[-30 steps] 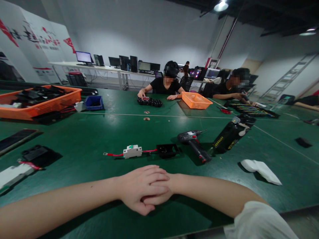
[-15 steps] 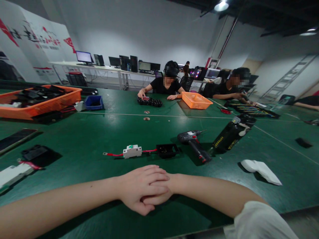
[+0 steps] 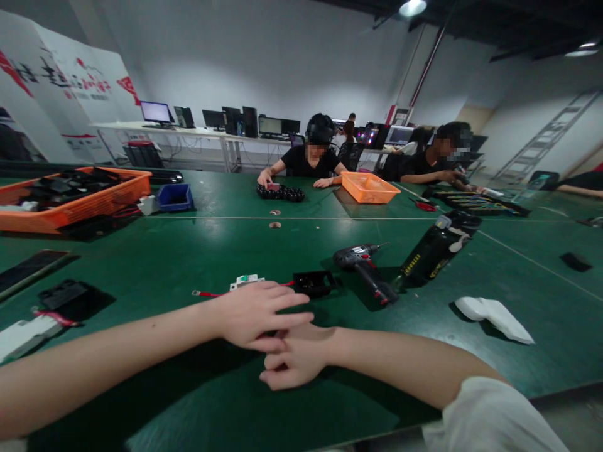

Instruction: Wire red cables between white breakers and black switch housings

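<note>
My left hand [image 3: 264, 312] lies over the back of my right hand, its fingers stretched out and a little apart, holding nothing. Under it, my right hand [image 3: 299, 358] rests near the table's front edge with fingers curled in; nothing shows in them, and part of it is hidden. Just beyond my left hand is a white circuit breaker [image 3: 245, 280] with a green switch, partly covered by the hand. A red wire with a ring terminal [image 3: 202, 293] sticks out on its left. Another red wire runs right to a black plastic housing [image 3: 315, 284].
A cordless drill [image 3: 365, 270] and a dark bottle [image 3: 436, 251] lie right of the housing, with a crumpled white tissue [image 3: 494, 319] nearer. Orange baskets [image 3: 78, 210], a blue bin [image 3: 174, 198] and a phone [image 3: 31, 273] are around the green table. Co-workers sit opposite.
My left hand has lifted and shifted forward, its fingers spreading and now covering part of the breaker. More of my right hand shows, with its fingers curled.
</note>
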A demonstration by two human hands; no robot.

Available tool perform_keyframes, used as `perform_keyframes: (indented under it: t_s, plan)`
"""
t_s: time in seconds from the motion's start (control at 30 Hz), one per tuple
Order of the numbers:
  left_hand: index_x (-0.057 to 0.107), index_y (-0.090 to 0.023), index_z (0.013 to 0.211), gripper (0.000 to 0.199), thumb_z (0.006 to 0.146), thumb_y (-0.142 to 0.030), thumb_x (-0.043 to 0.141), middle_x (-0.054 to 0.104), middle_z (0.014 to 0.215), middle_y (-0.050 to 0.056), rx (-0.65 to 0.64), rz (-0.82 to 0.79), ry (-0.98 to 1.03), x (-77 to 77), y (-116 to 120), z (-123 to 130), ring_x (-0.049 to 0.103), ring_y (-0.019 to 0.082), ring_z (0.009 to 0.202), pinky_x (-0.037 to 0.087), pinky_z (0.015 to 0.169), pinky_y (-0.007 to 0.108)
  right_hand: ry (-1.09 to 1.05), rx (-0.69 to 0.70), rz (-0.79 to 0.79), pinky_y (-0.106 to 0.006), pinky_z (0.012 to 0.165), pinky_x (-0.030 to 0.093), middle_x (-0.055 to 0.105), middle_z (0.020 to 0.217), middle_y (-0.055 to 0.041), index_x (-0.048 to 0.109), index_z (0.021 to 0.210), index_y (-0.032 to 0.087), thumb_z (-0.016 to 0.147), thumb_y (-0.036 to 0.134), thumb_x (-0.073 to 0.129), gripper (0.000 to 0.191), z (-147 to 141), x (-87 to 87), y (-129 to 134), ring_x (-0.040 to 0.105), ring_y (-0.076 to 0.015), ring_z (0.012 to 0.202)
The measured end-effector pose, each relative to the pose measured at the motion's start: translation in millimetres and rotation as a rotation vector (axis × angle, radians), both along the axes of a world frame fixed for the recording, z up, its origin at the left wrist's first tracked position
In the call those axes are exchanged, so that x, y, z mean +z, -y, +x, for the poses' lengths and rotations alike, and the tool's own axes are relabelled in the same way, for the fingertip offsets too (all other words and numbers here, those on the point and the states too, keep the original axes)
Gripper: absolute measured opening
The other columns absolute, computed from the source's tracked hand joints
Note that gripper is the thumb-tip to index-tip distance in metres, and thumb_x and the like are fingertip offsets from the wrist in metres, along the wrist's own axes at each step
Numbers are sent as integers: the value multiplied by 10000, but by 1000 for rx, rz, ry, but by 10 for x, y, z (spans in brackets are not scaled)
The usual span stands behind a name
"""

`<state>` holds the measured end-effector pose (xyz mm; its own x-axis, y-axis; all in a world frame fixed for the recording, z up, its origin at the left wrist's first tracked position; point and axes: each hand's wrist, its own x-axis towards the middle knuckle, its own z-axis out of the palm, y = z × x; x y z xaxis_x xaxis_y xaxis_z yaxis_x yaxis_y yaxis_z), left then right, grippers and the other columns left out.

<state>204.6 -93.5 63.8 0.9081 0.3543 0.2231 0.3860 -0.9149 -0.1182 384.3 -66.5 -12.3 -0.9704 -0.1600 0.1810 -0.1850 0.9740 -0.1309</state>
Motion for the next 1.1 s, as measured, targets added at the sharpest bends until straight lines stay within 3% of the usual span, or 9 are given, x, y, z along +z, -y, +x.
perform_keyframes:
  t_s: [0.07,0.17,0.33,0.5,0.83,1.1]
  plan:
    - [420,-234,1454,521,960,-383,496,542,1399,140,111,31,-71,119,-150,-70,596,262,1160,485,926,376,-13,-29,-115,-257,517,343,645,592,29,648,611,200,969,410,477,449,30,43,21,533,-109,550]
    - [380,-264,1483,584,943,-422,536,571,1342,133,235,37,-196,188,-369,-156,645,250,1045,495,842,355,-38,-42,-207,-246,476,284,629,568,40,606,553,195,948,402,505,457,45,74,43,499,-92,510]
    - [362,-282,1494,613,929,-429,551,624,1180,111,353,3,-274,45,-575,-205,680,215,858,490,735,317,-22,-38,-210,-239,463,261,645,590,38,616,567,196,942,394,516,436,37,99,45,510,-90,523]
    - [367,-252,1489,557,954,-358,478,639,1059,100,402,-8,-287,-62,-566,-145,680,210,775,488,658,308,15,-39,-209,-236,469,281,668,613,29,630,577,194,944,390,528,428,28,137,49,533,-91,530]
    - [278,-265,1539,709,889,-180,548,642,1096,109,410,86,-392,-171,-486,-107,671,188,659,434,528,278,-15,-39,-228,-234,462,265,644,591,39,623,574,193,932,381,528,416,27,118,44,508,-91,525]
    - [268,-306,1535,785,837,-43,512,640,1130,114,451,139,-344,-335,-512,-104,673,219,756,446,560,287,-9,-31,-245,-238,457,261,608,564,46,591,551,185,941,376,506,443,27,160,38,477,-85,503]
